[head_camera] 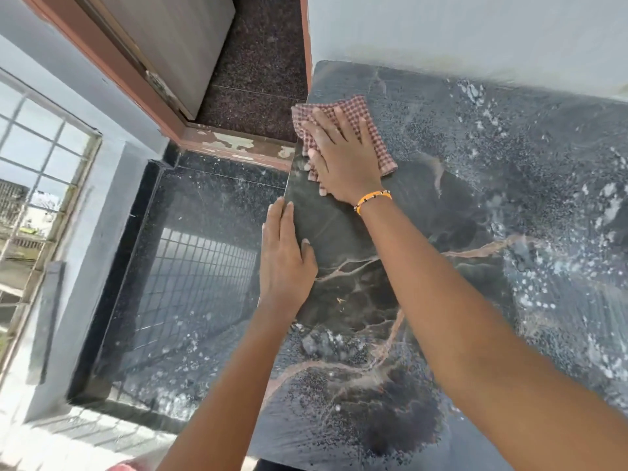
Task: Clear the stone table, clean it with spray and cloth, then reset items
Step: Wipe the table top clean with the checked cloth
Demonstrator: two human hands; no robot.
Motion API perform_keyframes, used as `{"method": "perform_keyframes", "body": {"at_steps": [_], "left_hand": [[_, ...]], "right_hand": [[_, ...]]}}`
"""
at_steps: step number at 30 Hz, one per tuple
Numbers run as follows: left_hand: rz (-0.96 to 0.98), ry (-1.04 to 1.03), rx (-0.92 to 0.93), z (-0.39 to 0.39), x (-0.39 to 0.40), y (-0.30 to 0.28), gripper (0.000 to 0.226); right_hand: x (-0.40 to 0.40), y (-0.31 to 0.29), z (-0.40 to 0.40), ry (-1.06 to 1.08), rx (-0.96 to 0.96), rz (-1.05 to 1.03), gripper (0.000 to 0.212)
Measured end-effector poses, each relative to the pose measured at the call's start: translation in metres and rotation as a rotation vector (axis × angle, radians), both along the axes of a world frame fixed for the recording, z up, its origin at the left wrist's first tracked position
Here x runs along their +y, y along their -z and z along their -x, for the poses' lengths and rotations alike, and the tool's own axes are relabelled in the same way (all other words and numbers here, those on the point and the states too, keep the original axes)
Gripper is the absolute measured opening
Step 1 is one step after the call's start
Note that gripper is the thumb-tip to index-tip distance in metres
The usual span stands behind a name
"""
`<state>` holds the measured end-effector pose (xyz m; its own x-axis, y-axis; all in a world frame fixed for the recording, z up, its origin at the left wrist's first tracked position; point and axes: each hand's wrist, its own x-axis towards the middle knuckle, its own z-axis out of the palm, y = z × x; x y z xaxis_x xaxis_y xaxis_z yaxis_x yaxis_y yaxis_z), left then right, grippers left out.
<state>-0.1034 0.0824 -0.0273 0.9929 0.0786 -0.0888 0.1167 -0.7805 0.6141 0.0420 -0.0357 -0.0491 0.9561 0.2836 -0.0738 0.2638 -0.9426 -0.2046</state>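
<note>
A dark stone table (475,205) with pale veins fills the right half of the view; spray droplets and foam speckle its right and near parts. A pink checked cloth (350,110) lies flat near the table's far left corner. My right hand (343,154), with an orange thread bracelet at the wrist, presses flat on the cloth with fingers spread. My left hand (285,260) rests over the table's left edge, fingers along the side and thumb on top. No spray bottle or other table items are in view.
A white wall (475,35) runs along the table's far side. Left of the table are a glossy black floor (190,253), a brown door frame (234,147) with peeling paint, and a barred window (37,185) at the far left.
</note>
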Motion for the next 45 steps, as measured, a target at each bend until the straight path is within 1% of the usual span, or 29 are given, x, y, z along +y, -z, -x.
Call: {"method": "perform_keyframes", "body": {"at_steps": [3, 5, 8, 10, 11, 12, 15, 18, 21, 23, 26, 30, 33, 36, 40, 45], "left_hand": [[-0.112, 0.089, 0.026, -0.015, -0.009, 0.002, 0.06], [-0.135, 0.116, 0.039, -0.02, -0.015, 0.004, 0.062], [-0.143, 0.116, 0.052, -0.021, -0.019, 0.005, 0.062], [-0.151, 0.115, 0.052, -0.021, -0.018, 0.006, 0.062], [-0.152, 0.115, 0.054, -0.021, -0.018, 0.006, 0.063], [-0.155, 0.118, 0.056, -0.022, -0.017, 0.006, 0.063], [-0.17, 0.131, 0.058, -0.022, -0.018, 0.005, 0.064], [-0.191, 0.15, 0.062, -0.024, -0.016, 0.004, 0.065], [-0.196, 0.161, 0.081, -0.025, -0.014, 0.003, 0.066], [-0.195, 0.158, 0.09, -0.027, -0.016, 0.002, 0.067], [-0.179, 0.142, 0.107, -0.027, -0.02, 0.0, 0.071], [-0.186, 0.268, 0.096, -0.026, -0.035, -0.003, 0.08], [-0.181, 0.389, 0.106, -0.025, -0.056, -0.005, 0.086], [-0.2, 0.447, 0.127, -0.023, -0.076, -0.005, 0.092], [-0.231, 0.432, 0.165, -0.021, -0.089, -0.004, 0.099], [-0.235, 0.417, 0.162, -0.021, -0.09, -0.003, 0.101]], "right_hand": [[-0.045, 0.001, -0.014, 0.179, -0.009, -0.043, 0.05], [-0.078, 0.002, -0.008, 0.325, -0.012, -0.04, 0.052], [-0.107, 0.002, 0.026, 0.582, -0.008, -0.051, 0.054], [-0.1, 0.001, 0.055, 0.707, -0.006, -0.076, 0.058], [-0.09, 0.001, 0.066, 0.712, 0.002, -0.072, 0.059], [-0.078, 0.0, 0.074, 0.673, 0.011, -0.052, 0.059], [-0.04, 0.0, 0.072, 0.403, 0.019, 0.015, 0.055], [-0.009, -0.003, 0.026, 0.16, 0.017, 0.015, 0.053], [0.012, -0.007, -0.034, 0.073, 0.022, 0.023, 0.053], [0.018, -0.01, -0.064, 0.094, 0.025, 0.022, 0.052], [0.016, -0.011, -0.082, 0.152, 0.017, -0.013, 0.051], [-0.009, -0.009, -0.072, 0.218, -0.003, -0.045, 0.052], [-0.047, -0.006, -0.061, 0.284, -0.009, -0.048, 0.052], [-0.093, -0.002, -0.048, 0.373, -0.022, -0.047, 0.052], [-0.156, 0.001, -0.032, 0.5, -0.034, -0.043, 0.052], [-0.217, 0.0, -0.011, 0.667, -0.037, -0.023, 0.052]]}}
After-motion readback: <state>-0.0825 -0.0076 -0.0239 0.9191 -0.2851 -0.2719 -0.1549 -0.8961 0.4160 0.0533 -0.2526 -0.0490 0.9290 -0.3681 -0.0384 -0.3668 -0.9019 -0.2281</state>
